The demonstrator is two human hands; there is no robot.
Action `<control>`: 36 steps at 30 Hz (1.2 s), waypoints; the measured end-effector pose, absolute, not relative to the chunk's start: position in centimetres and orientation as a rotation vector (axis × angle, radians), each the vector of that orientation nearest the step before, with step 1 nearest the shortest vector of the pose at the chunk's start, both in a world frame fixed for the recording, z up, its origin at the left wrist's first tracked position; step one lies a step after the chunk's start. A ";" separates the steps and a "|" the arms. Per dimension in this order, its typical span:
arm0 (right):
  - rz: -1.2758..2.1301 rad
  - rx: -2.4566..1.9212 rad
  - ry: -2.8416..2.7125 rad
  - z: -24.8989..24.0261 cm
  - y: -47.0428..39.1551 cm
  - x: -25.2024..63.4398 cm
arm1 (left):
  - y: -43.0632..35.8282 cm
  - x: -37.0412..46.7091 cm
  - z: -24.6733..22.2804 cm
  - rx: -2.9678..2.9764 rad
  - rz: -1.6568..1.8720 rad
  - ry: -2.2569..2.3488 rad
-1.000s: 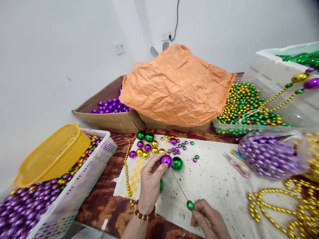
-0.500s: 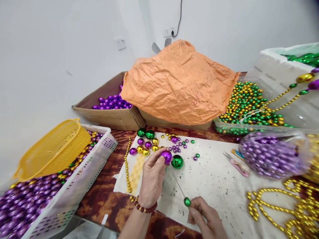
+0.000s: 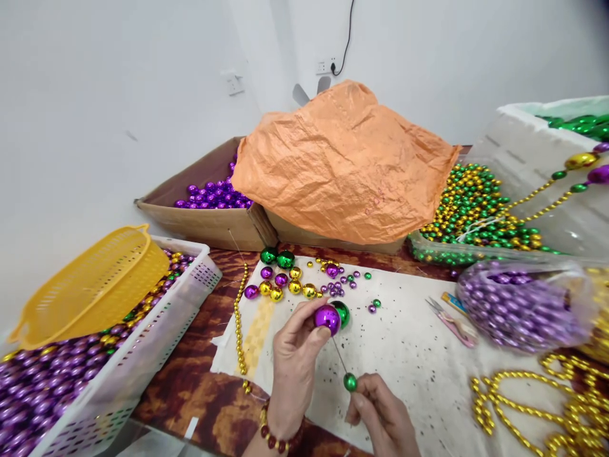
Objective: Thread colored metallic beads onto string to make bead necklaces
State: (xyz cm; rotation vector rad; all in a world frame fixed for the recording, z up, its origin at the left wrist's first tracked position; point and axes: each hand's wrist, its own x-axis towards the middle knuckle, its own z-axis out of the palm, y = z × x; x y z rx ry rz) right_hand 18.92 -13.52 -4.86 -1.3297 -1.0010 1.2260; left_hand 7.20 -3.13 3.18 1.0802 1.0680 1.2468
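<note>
My left hand [image 3: 295, 355] pinches a shiny purple ball [image 3: 327, 320] between thumb and fingers above the white cloth. Lower right, my right hand [image 3: 383, 412] is closed on a thin needle [image 3: 340, 355], its fingertips right by a green bead [image 3: 350, 381] threaded on it. The needle's far end reaches the underside of the purple ball; whether it has entered is hidden. Partly behind that ball is a large green ball [image 3: 341, 313]. Loose purple, gold and green balls lie beyond, among them a gold ball [image 3: 295, 287]. A strand of gold beads [image 3: 239, 317] lies left.
On the left, a white basket [image 3: 157, 355] of beads carries a yellow basket [image 3: 90, 285]. An orange sack [image 3: 342, 171] covers boxes at the back. To the right are scissors [image 3: 451, 322], a bag of purple beads [image 3: 518, 304] and gold bead strands [image 3: 523, 406].
My left hand has brought the purple ball nearer and slightly right, overlapping the large green ball in view. My right hand has shifted slightly left, so ball and green bead are closer together.
</note>
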 end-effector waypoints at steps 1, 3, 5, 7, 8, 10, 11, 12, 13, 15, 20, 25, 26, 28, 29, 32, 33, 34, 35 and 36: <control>1.219 -1.327 -1.006 -5.0 -13.6 18.9 | -3.2 7.1 3.3 1.079 1.260 1.064; 1.205 -1.326 -1.006 -5.3 -13.7 18.9 | -3.2 7.1 3.3 1.060 1.276 1.062; 1.199 -1.331 -0.989 -5.4 -13.9 18.8 | -3.1 7.0 3.3 1.038 1.270 1.067; 1.200 -1.338 -0.972 -5.1 -13.8 18.7 | -3.1 7.1 3.2 1.041 1.246 1.073; 1.203 -1.340 -0.965 -4.8 -13.7 18.7 | -3.1 7.2 3.1 1.049 1.230 1.071; 1.212 -1.336 -0.945 -4.0 -13.2 18.6 | -3.4 7.5 2.7 1.066 1.197 1.052; 1.215 -1.327 -0.930 -3.6 -12.9 18.7 | -3.6 7.8 2.5 1.072 1.178 1.044; 1.216 -1.315 -0.912 -3.3 -12.6 18.8 | -3.9 8.0 2.4 1.081 1.151 1.042; 1.216 -1.298 -0.895 -3.1 -12.4 18.9 | -4.3 8.3 2.2 1.101 1.113 1.047; 1.220 -1.265 -0.861 -3.1 -12.1 19.5 | -5.1 8.6 2.1 1.198 1.009 1.076; 1.254 -1.266 -0.738 -4.8 -13.3 21.8 | -3.3 7.7 2.0 1.537 0.826 1.043; 1.230 -1.359 -0.749 -6.7 -14.8 22.9 | 4.9 6.8 0.2 2.229 0.667 1.325; 1.235 -1.364 -0.760 -6.9 -14.8 22.9 | 6.4 7.0 -0.2 2.403 0.496 1.363; 1.260 -1.356 -0.783 -7.2 -14.7 22.9 | 8.7 7.5 -1.0 2.557 0.285 1.358; 1.269 -1.349 -0.789 -7.4 -14.6 22.9 | 9.4 7.8 -1.3 2.579 0.232 1.346; 1.281 -1.331 -0.785 -7.5 -14.3 23.1 | 10.4 8.4 -1.7 2.608 0.127 1.333; 1.284 -1.332 -0.783 -7.5 -14.3 23.2 | 10.5 8.5 -1.7 2.613 0.098 1.338; 1.294 -1.334 -0.788 -7.5 -14.3 23.3 | 10.4 8.4 -1.7 2.616 0.076 1.348; 1.312 -1.336 -0.799 -7.5 -14.4 23.4 | 10.4 8.4 -1.7 2.617 0.060 1.361; 1.332 -1.336 -0.812 -7.5 -14.4 23.5 | 10.2 8.2 -1.7 2.614 0.048 1.375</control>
